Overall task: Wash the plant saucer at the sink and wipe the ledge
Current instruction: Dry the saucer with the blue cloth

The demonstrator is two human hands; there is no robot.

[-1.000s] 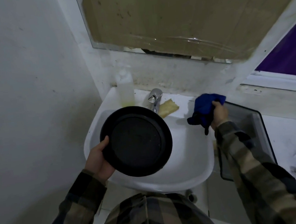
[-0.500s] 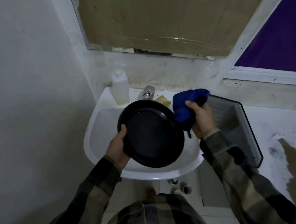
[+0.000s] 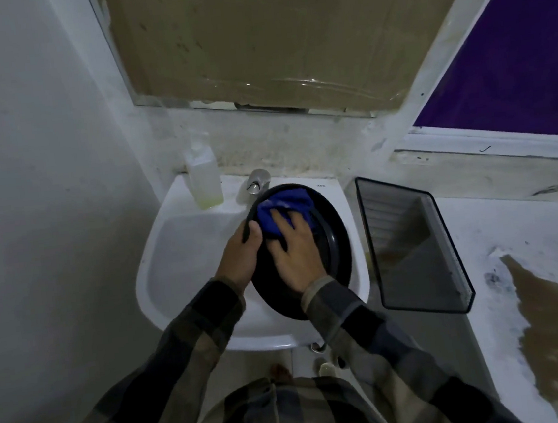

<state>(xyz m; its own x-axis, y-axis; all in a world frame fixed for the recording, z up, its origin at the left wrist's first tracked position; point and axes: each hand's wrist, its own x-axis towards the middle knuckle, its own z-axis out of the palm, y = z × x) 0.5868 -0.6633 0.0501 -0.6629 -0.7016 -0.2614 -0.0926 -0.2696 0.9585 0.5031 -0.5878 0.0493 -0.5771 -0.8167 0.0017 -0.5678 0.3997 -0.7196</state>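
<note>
The black round plant saucer (image 3: 334,240) hangs tilted over the right half of the white sink (image 3: 186,255). My left hand (image 3: 240,253) grips its left rim, thumb over the edge. My right hand (image 3: 297,249) lies flat inside the saucer and presses a blue cloth (image 3: 285,207) against its upper part, fingers spread over the cloth. The saucer hides the spout of the chrome tap (image 3: 257,181).
A clear soap bottle (image 3: 203,178) stands on the sink's back left corner. A black wire basket (image 3: 412,245) sits right of the sink. The white ledge (image 3: 512,221) on the right carries a brown spill (image 3: 555,330). A taped cardboard panel (image 3: 287,38) covers the wall above.
My right hand carried the blue cloth from beside the saucer into it and now presses it flat. The saucer shifted right over the sink, and the yellow sponge is now hidden.
</note>
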